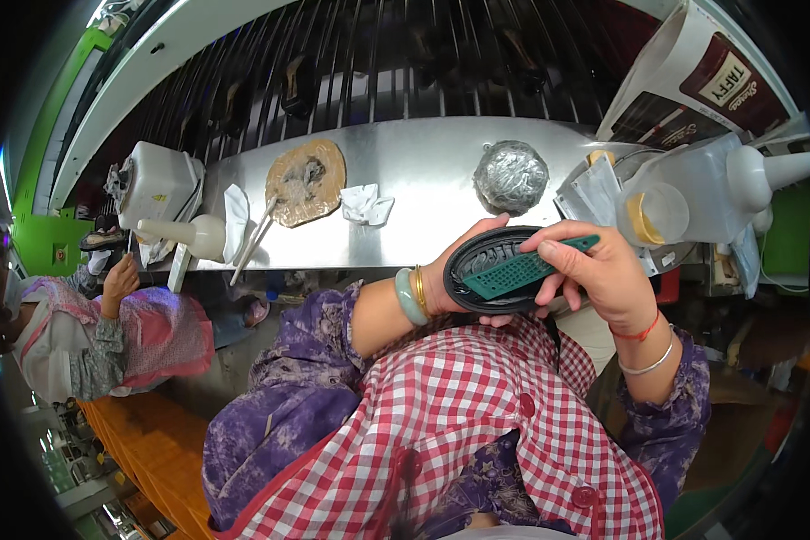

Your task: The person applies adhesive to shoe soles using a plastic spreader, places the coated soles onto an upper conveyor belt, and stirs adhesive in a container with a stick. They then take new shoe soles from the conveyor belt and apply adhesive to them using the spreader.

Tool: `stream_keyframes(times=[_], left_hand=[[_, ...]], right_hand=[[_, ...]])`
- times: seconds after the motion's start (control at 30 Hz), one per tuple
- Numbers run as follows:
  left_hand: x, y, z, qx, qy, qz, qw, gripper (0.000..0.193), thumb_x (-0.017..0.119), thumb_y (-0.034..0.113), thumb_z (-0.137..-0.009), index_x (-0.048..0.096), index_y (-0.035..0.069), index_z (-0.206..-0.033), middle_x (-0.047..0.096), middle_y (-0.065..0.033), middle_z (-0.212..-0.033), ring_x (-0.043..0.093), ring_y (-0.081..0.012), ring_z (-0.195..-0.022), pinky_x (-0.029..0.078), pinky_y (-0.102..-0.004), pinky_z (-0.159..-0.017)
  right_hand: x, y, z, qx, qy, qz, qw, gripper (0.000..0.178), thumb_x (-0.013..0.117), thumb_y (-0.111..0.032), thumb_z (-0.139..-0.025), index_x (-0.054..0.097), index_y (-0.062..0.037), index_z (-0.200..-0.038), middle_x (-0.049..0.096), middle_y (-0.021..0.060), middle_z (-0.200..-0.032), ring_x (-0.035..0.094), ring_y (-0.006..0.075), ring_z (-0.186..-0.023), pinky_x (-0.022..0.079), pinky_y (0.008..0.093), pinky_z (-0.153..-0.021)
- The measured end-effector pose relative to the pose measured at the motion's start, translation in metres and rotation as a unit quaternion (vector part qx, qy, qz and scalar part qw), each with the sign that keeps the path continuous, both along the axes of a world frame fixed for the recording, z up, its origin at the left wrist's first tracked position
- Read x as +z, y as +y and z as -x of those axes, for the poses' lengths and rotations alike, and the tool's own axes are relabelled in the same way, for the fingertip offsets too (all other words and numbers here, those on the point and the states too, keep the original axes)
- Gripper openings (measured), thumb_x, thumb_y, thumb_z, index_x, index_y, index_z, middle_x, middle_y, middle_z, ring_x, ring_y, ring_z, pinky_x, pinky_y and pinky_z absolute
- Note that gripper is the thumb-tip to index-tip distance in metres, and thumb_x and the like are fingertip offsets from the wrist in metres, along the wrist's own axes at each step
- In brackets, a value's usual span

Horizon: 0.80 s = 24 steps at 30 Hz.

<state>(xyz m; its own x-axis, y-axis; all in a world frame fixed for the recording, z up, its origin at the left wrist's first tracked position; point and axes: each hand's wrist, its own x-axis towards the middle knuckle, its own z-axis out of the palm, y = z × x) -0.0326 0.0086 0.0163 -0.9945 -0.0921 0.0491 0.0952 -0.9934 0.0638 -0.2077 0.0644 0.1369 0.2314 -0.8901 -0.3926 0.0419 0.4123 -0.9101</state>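
My left hand [436, 281] wraps round a black oval piece [481, 256] with a raised rim and a ridged inside; it looks like a shoe sole. In my right hand [598, 270] is a green plastic brush [513, 273] with rows of small dots or holes on its flat back, pinched between thumb and fingers. The brush lies slantwise over the black piece, and its underside is hidden. Both hands are in front of my body, at the near edge of the metal bench [414, 238].
On the bench are a tan round slab [288, 193] with a dark smear, a crumpled white cloth [366, 205] and a plastic-wrapped grey ball [511, 177]. Squeeze bottles stand left [202, 237] and right [693, 184]. Behind runs a slatted conveyor [378, 54]. A co-worker [126, 333] sits left.
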Motion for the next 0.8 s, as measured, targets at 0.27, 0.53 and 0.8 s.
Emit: stream_keyframes(times=[0.27, 0.53, 0.8], left_hand=[[-0.026, -0.018, -0.011, -0.12, -0.029, 0.059, 0.991, 0.078, 0.026, 0.064, -0.089, 0.036, 0.004, -0.136, 0.053, -0.0351, -0.113, 0.062, -0.0474, -0.09, 0.054, -0.04, -0.038], [-0.018, -0.03, -0.018, -0.13, -0.066, 0.183, 0.972, 0.09, 0.027, 0.075, -0.08, 0.051, 0.002, -0.126, 0.062, -0.0324, -0.099, 0.064, -0.0298, -0.054, 0.046, -0.0282, -0.036], [0.001, -0.037, -0.017, 0.002, -0.102, 0.128, 0.987, 0.084, 0.021, 0.071, -0.085, 0.048, 0.005, -0.129, 0.062, -0.0301, -0.1, 0.063, -0.03, -0.055, 0.05, -0.0301, -0.041]], right_hand=[[0.013, -0.007, 0.009, 0.039, 0.108, -0.03, 0.993, 0.023, 0.056, -0.016, -0.089, 0.064, 0.0046, -0.095, 0.065, 0.0083, -0.072, 0.061, 0.0094, -0.053, 0.038, 0.0161, -0.039], [0.006, -0.008, 0.049, 0.04, 0.116, 0.025, 0.992, 0.021, 0.059, -0.016, -0.09, 0.063, 0.0045, -0.093, 0.064, 0.0101, -0.079, 0.063, 0.0135, -0.057, 0.041, 0.0178, -0.04], [-0.016, -0.012, 0.028, -0.164, 0.004, 0.104, 0.981, 0.018, 0.059, -0.014, -0.091, 0.061, 0.0023, -0.099, 0.06, 0.0043, -0.075, 0.058, 0.009, -0.053, 0.038, 0.0163, -0.042]])
